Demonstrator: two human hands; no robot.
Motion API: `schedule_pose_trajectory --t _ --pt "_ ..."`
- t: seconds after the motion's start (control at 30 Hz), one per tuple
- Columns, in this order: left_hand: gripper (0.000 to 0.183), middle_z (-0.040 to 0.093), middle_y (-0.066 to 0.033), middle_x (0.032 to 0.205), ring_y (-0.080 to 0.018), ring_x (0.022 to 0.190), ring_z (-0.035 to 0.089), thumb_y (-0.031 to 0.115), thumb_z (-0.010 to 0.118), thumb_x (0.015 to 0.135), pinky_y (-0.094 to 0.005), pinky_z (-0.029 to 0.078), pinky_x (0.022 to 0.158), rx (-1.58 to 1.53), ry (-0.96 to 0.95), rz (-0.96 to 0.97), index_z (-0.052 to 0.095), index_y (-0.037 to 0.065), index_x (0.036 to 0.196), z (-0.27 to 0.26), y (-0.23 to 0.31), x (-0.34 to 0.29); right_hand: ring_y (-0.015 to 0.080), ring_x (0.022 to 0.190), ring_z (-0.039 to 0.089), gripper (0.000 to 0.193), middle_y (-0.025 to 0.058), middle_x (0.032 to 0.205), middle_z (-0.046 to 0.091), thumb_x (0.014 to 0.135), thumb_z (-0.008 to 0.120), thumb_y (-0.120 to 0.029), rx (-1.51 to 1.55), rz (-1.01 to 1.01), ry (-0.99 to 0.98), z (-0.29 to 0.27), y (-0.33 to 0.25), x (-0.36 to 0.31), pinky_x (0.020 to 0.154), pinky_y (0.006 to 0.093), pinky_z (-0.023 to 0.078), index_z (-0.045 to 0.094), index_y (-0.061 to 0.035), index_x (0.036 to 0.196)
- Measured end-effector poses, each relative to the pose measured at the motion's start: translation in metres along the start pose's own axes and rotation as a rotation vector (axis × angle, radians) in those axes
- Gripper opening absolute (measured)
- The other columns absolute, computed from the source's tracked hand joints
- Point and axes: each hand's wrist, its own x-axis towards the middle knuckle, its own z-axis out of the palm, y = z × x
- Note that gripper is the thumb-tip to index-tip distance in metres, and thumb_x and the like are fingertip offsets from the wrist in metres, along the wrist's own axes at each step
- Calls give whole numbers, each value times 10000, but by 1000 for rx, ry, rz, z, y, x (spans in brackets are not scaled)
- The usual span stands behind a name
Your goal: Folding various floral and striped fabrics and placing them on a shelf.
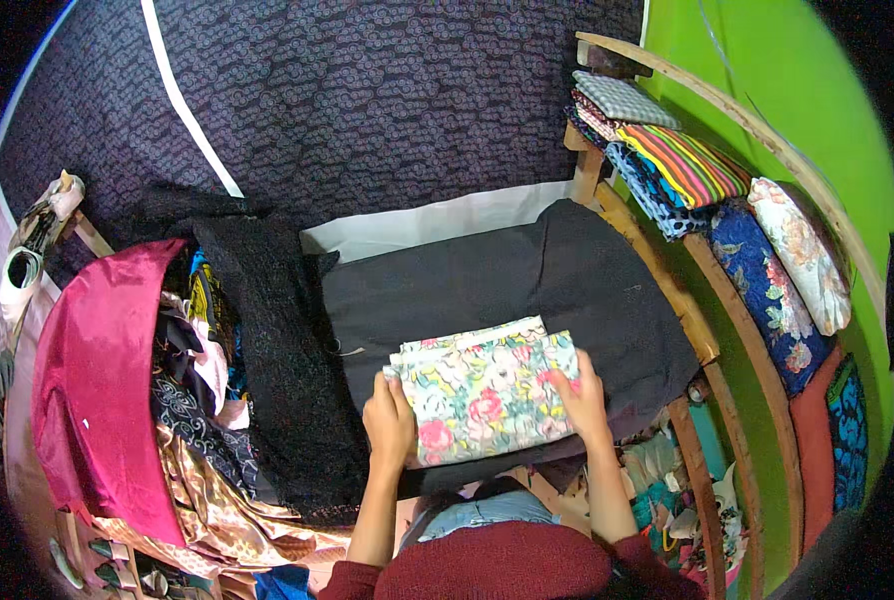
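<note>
A folded floral cloth, white with pink roses, green leaves and yellow touches, lies in front of me over a black-covered surface. My left hand grips its left edge, the thumb on top and the other fingers partly hidden. At the right edge my right hand holds it too, with the thumb pressed on the printed face. A few folded layers show along the far edge of the cloth.
Folded fabrics, including a striped cloth and a blue floral cloth, rest on a wooden rack at right. Leftward lie a black textured cloth, magenta satin and a gold cloth. A dark patterned curtain hangs behind.
</note>
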Motion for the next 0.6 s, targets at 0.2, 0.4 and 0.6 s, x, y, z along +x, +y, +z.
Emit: schedule_pose_trajectory --t 0.2,0.4,0.6 --pt "269 585 -263 679 -450 661 570 232 371 926 -528 429 616 309 -57 -54 472 -13 882 34 -18 37 458 794 561 330 283 830 594 891 470 -287 -468 132 -77 32 34 51 670 503 436 450 -5 1059" --pt "256 604 -253 721 -438 695 586 227 370 924 -505 439 626 234 -23 -77 492 2 903 36 -24 36 454 792 569 347 276 834 601 887 469 -300 -501 177 -50 41 42 51 691 505 443 443 -40 1113" --pt "263 598 -246 818 -427 738 571 245 434 901 -481 433 634 193 124 14 543 5 893 39 -29 41 410 776 590 297 223 805 623 867 487 -265 -409 143 41 37 33 59 679 482 455 494 -145 1139"
